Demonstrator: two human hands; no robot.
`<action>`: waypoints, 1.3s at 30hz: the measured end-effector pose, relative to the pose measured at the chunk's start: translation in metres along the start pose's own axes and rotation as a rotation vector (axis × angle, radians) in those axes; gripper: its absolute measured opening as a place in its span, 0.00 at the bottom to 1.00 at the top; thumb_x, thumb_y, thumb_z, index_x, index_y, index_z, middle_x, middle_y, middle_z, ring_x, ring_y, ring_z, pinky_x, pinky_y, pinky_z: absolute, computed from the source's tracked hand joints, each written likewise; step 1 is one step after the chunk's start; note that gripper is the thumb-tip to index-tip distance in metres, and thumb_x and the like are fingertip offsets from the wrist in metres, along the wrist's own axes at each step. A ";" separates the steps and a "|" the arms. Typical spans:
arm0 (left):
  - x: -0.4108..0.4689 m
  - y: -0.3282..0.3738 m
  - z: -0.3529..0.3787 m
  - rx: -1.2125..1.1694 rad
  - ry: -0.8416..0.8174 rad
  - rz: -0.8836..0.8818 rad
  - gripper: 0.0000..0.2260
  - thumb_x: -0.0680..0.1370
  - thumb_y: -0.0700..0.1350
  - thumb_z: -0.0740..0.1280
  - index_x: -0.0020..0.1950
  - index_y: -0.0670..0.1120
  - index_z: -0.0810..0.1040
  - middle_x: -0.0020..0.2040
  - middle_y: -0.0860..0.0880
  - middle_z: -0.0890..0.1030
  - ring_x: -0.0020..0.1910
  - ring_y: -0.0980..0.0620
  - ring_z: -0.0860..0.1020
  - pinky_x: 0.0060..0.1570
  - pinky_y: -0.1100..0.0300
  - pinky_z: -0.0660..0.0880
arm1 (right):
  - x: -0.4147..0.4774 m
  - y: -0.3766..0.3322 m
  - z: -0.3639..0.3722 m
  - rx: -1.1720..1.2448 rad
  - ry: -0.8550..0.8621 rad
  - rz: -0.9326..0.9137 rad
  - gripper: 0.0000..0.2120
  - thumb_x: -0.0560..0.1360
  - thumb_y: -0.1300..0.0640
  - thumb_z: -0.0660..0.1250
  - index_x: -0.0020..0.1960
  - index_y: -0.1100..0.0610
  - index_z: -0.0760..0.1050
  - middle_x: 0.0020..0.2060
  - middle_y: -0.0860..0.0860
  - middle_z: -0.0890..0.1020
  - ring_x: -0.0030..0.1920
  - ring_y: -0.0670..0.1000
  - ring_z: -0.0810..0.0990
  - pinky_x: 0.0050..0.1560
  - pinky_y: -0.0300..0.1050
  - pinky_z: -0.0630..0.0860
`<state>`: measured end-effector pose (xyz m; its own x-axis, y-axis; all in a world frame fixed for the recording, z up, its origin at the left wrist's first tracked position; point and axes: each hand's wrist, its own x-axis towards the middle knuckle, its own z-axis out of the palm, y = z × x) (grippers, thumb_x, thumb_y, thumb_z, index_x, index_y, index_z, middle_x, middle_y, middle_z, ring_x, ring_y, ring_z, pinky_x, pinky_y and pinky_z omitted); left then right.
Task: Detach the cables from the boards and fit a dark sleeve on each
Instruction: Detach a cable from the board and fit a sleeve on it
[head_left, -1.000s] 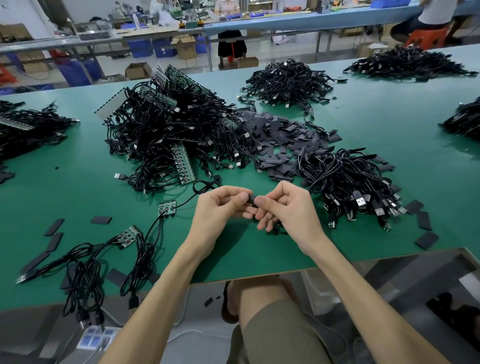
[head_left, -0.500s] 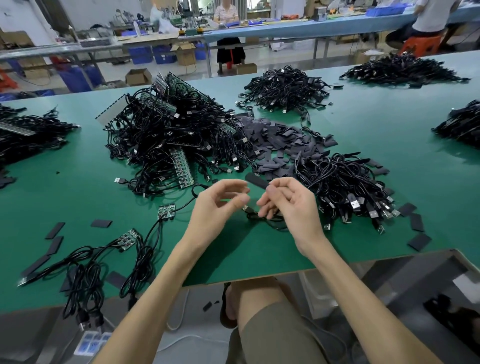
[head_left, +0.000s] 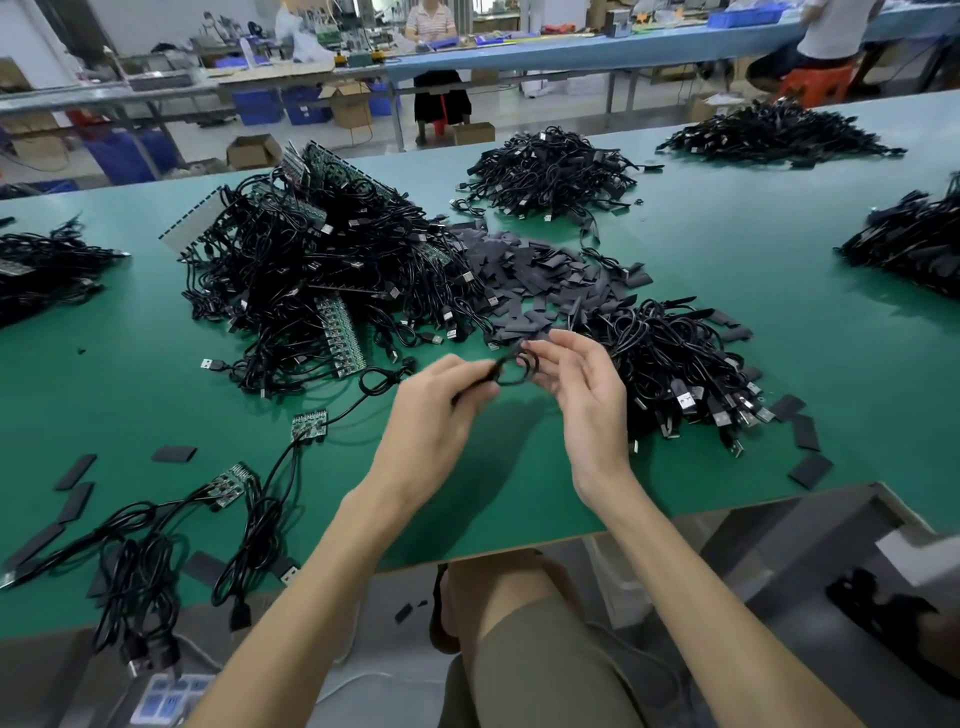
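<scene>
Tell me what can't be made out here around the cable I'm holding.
Head view only.
End of the cable: hidden inside the left hand, so its state is unclear.
Its loop: blurred.
Most boards in the pile: buried under cables.
Far-left pile: cut off by the frame edge.

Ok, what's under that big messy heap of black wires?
Some green boards poke out of the wire heap, and the green table shows all round it. Whatever lies beneath the tangle is covered.
</scene>
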<state>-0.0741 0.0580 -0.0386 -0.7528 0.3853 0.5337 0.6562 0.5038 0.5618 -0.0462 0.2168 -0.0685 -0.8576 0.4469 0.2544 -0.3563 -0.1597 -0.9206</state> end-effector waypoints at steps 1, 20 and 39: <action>0.005 0.004 -0.002 -0.021 0.037 -0.002 0.09 0.80 0.40 0.71 0.59 0.43 0.85 0.42 0.54 0.79 0.39 0.55 0.77 0.44 0.65 0.72 | 0.001 0.002 0.001 -0.042 -0.022 0.017 0.12 0.87 0.63 0.55 0.65 0.61 0.73 0.56 0.58 0.85 0.55 0.55 0.85 0.58 0.48 0.81; 0.048 0.061 0.032 -0.128 0.044 0.001 0.14 0.81 0.40 0.69 0.66 0.46 0.81 0.59 0.51 0.81 0.52 0.60 0.80 0.56 0.71 0.73 | -0.007 -0.006 0.002 -0.327 -0.175 0.073 0.10 0.81 0.71 0.61 0.59 0.65 0.76 0.50 0.58 0.83 0.50 0.55 0.82 0.54 0.52 0.79; -0.001 -0.060 -0.053 0.310 -0.056 -0.844 0.18 0.78 0.37 0.72 0.67 0.40 0.75 0.67 0.36 0.72 0.66 0.39 0.71 0.67 0.45 0.71 | -0.009 -0.002 0.001 -0.298 -0.270 0.146 0.09 0.81 0.68 0.62 0.56 0.59 0.77 0.42 0.54 0.87 0.41 0.53 0.86 0.43 0.43 0.81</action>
<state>-0.1096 -0.0136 -0.0390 -0.9846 -0.1739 -0.0151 -0.1531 0.8188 0.5533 -0.0380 0.2120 -0.0688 -0.9715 0.1855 0.1474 -0.1356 0.0747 -0.9879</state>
